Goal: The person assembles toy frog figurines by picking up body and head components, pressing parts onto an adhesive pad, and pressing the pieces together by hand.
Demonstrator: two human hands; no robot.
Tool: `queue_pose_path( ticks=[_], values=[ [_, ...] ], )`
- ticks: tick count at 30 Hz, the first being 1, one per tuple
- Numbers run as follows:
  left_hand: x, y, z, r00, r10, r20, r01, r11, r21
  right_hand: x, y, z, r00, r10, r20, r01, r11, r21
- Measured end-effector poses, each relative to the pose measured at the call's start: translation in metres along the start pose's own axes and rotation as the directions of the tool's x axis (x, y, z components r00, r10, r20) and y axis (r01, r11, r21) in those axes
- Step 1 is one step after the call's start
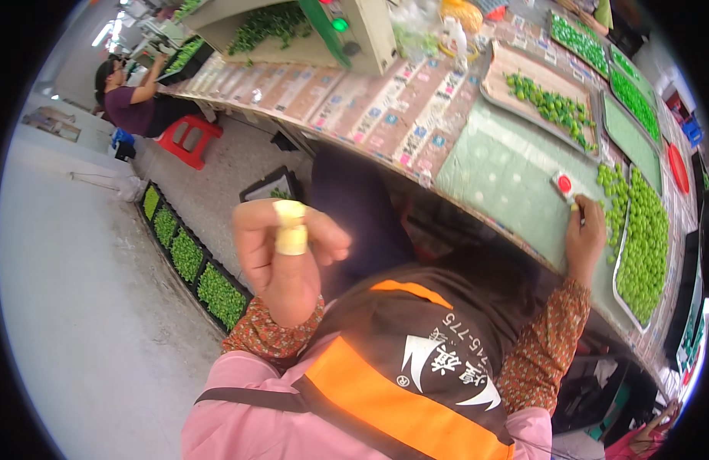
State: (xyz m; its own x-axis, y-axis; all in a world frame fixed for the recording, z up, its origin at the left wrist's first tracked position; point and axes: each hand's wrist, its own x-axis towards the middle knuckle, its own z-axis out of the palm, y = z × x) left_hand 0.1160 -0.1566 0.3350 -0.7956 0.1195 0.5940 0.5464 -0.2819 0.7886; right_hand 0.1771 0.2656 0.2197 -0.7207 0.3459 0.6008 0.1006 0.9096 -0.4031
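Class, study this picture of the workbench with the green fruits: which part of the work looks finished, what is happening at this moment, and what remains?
Looks done: small round green fruits fill the long tray at the right, and more crates of them sit on the floor. In hand: the right hand rests on the green mat at the tray's edge beside a small white-and-red tool; the left hand, fingers taped, is raised and empty. Left: the beige tray holds only scattered fruits.

Glossy green fruits [646, 245], matt green table cover [508, 176], rough concrete floor [70, 291]

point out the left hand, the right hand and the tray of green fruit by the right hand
left hand [281, 261], head view, on the curled fist
right hand [584, 238], head view, on its back
tray of green fruit [620, 295], head view, on its near rim
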Motion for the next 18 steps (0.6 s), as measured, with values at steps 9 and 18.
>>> queue_pose_path(
  ticks=[9, 18],
  values=[
    [0.020, -0.023, 0.003, 0.966, -0.194, 0.173, 0.199, 0.980, -0.010, -0.002, 0.005, 0.002, 0.999, -0.051, 0.001, 0.051, 0.998, 0.025],
    [0.067, -0.097, -0.047, 0.934, -0.347, 0.087, 0.337, 0.936, 0.105, -0.007, 0.001, -0.003, 0.998, -0.030, 0.058, 0.034, 0.996, -0.080]
  ],
)
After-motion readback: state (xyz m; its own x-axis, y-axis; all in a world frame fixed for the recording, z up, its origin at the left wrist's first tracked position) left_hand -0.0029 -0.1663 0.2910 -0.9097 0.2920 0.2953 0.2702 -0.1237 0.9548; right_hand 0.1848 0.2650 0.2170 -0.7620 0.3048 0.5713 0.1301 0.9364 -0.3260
